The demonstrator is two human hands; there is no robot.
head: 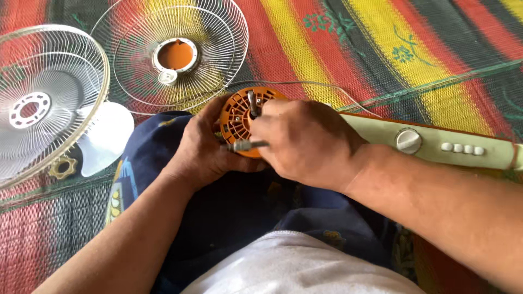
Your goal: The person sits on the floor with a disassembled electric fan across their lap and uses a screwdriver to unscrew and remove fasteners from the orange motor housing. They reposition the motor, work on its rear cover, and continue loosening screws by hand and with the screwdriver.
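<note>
A woven mat [348,49] covers the floor, striped in red, yellow, dark green and black, with small green flower motifs worked into the yellow and red bands. Daylight falls evenly across it, soft and without hard shadows. On the mat to the left lies a white wire fan guard [46,103] with a pale blade [106,136] under its edge. Just beside it, farther up, a second wire guard [171,54] lies flat, its round centre showing the red of the mat through it.

no packages, labels, signs or screens apparently in view
</note>
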